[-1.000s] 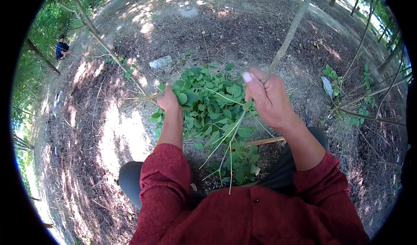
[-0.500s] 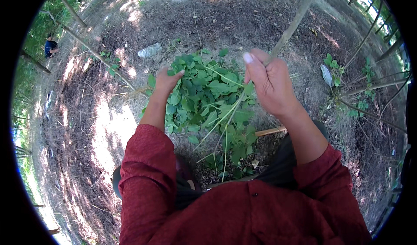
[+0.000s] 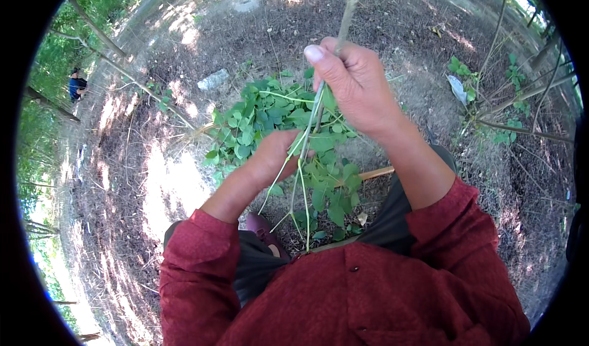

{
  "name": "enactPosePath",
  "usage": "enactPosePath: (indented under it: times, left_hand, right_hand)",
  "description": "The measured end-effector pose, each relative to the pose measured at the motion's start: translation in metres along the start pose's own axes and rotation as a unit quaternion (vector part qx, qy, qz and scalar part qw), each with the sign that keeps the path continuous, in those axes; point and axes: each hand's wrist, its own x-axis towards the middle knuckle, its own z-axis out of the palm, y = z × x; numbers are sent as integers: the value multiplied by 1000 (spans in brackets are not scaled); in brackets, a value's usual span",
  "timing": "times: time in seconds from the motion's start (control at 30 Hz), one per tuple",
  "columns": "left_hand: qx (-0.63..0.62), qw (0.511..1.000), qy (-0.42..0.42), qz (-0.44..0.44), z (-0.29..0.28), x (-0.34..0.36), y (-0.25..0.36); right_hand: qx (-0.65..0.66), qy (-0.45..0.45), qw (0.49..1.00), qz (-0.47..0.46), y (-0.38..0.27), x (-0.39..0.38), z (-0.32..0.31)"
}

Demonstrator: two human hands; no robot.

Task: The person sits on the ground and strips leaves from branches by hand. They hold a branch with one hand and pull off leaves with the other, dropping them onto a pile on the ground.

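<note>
My right hand (image 3: 357, 85) is closed round a long branch (image 3: 348, 16), thumb on top, holding it upright above the leaves. Below the fist, its thin green stems (image 3: 302, 177), partly bare, fan down toward my lap. My left hand (image 3: 275, 157) is low beside these stems. Its fingers curl in behind them, and stems and leaves hide the fingertips and whatever they grip. A heap of green leaves (image 3: 261, 113) lies on the ground beyond my left hand. More leaves (image 3: 334, 189) hang or lie just right of the stems; which ones are attached I cannot tell.
A pale stone (image 3: 213, 80) lies beyond the heap. A light wooden stick (image 3: 375, 173) rests by my right leg. Whitish litter (image 3: 457, 89) and thin trunks (image 3: 518, 105) stand to the right. Far left, a person (image 3: 76, 85) in dark blue is among trees.
My left hand has come from the far left side of the heap nearer to me, in by the stems. My right hand has moved left and slightly up with the branch, which now stands steeper.
</note>
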Motion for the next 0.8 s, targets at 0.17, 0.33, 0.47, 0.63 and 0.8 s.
enactPosePath:
  times: [0.17, 0.33, 0.47, 0.63, 0.8]
  left_hand:
    - [-280, 952, 116, -32, 38, -19, -35]
    - [-210, 954, 211, -44, 9, -26, -13]
    - [-210, 909, 360, 10, -53, -34, -17]
    - [-233, 882, 406, 59, -72, -39, 4]
    - [-298, 899, 311, 74, -44, -33, 11]
  right_hand:
    - [22, -14, 1000, -8, -5, -8, 10]
    - [-183, 56, 944, -269, -8, -4, 6]
    - [-209, 163, 949, -169, 10, 0, -12]
    - [-122, -83, 983, 112, 39, -14, -7]
    - [-107, -95, 985, -92, 13, -27, 42]
